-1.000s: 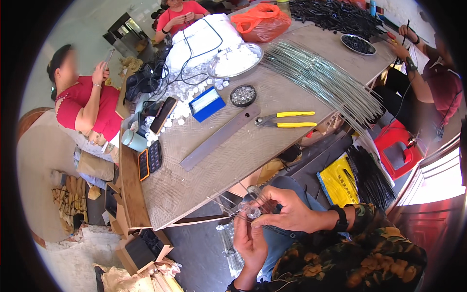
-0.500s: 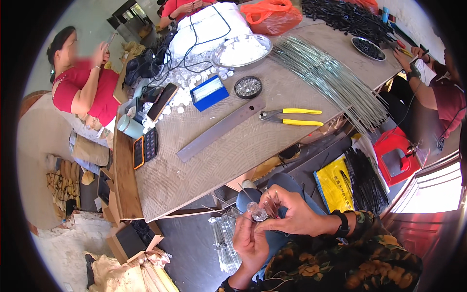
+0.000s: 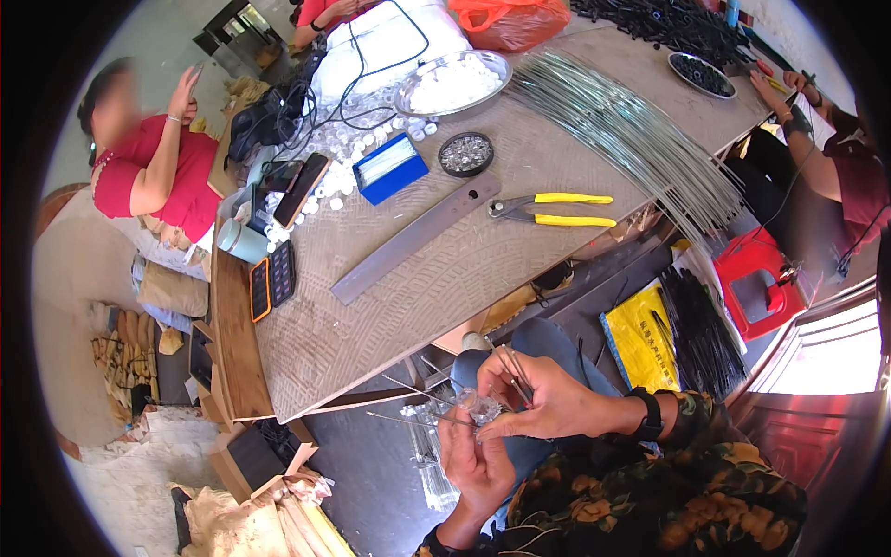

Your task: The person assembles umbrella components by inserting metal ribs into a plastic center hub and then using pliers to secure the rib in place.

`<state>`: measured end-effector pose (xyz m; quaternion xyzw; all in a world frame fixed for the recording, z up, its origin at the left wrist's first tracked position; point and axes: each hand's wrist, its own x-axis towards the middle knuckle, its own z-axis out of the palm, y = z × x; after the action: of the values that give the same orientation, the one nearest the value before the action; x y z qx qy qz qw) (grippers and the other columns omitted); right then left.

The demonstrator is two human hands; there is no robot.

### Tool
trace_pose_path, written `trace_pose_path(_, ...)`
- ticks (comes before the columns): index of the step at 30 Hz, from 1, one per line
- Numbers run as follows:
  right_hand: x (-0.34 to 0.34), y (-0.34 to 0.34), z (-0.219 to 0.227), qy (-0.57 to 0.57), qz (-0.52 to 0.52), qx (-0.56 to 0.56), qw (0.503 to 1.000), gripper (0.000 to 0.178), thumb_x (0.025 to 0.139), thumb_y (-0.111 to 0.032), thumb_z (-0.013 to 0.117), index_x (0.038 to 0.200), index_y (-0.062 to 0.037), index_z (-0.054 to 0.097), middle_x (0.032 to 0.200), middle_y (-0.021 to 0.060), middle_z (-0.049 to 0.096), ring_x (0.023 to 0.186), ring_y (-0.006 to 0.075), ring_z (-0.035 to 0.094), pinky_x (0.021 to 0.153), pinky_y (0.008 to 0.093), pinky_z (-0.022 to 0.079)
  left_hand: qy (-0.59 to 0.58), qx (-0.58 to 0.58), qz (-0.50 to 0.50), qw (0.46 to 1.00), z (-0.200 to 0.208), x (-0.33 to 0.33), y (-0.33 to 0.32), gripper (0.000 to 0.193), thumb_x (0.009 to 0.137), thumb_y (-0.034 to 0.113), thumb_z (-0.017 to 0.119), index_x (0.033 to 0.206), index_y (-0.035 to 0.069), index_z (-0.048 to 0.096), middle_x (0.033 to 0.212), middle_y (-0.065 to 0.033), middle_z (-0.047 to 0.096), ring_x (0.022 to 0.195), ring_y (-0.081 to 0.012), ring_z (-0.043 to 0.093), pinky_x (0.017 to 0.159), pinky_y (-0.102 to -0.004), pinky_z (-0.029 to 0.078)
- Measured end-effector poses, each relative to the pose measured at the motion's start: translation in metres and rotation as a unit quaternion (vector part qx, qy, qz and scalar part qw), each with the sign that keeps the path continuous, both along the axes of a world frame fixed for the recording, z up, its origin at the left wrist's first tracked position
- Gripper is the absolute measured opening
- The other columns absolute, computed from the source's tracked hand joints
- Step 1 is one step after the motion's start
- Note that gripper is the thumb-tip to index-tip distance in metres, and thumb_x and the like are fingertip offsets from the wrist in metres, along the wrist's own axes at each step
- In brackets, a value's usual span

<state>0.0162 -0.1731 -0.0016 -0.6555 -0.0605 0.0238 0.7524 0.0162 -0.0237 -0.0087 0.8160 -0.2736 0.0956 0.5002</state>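
Over my lap, beside the table's near edge, my left hand [image 3: 475,464] and my right hand [image 3: 552,404] meet around a clear, round plastic piece [image 3: 481,406]. Thin metal rods [image 3: 408,387] stick out from it toward the left. My left fingers pinch it from the near side, with the thumb close to the right hand. My right hand is closed about its far right side, and several thin rods [image 3: 522,379] stand up between those fingers. The fingers hide where the rods join the piece.
On the table [image 3: 408,325] lie yellow-handled pliers [image 3: 557,209], a flat metal bar [image 3: 404,246], a blue box of thin sticks [image 3: 390,169], a black dish [image 3: 466,154] and long metal rods [image 3: 622,130]. A red stool [image 3: 756,288] stands right. Co-workers sit left [image 3: 162,176] and right [image 3: 835,158].
Both hands stay together on the clear piece, which has shifted slightly left and turned. The rods now point at different angles. The whole view has shifted a little.
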Motion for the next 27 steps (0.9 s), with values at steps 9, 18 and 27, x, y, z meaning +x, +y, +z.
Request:
trace_pose_path(9,0.0,-0.005,-0.001,0.027,0.035,0.029,0.999,0.055,0.064,-0.019,0.078,0.104,-0.0048,0.044,0.071,-0.0021,0.048,0.063,0.0046,0.044,0.055,0.0209,0.037,0.047,-0.044,-0.015,0.998,-0.004,-0.003,0.003,0.042,0.072,0.001,0.063,0.111,-0.009,0.048,0.098,-0.0191,0.054,0.088,-0.0258,0.054,0.074,-0.0329,0.044)
trace_pose_path(18,0.0,-0.002,-0.025,0.064,0.171,0.355,0.917,0.049,0.074,-0.02,0.07,0.109,-0.0031,0.04,0.084,0.0047,0.053,0.079,0.01,0.051,0.067,0.0227,0.041,0.303,-0.367,-0.042,0.879,0.005,0.002,0.014,0.035,0.072,0.006,0.069,0.102,-0.005,0.055,0.092,-0.0136,0.059,0.081,-0.0215,0.058,0.076,-0.031,0.045)
trace_pose_path(27,-0.025,0.023,-0.018,-0.04,0.039,0.069,0.996,0.018,0.076,-0.001,0.063,0.091,-0.0011,0.052,0.089,0.0061,0.056,0.08,0.0139,0.058,0.064,0.0256,0.048,0.238,-0.316,-0.088,0.914,-0.017,0.007,0.031,0.039,0.072,0.031,0.068,0.088,-0.003,0.057,0.083,-0.0112,0.056,0.08,-0.022,0.053,0.072,-0.0338,0.044)
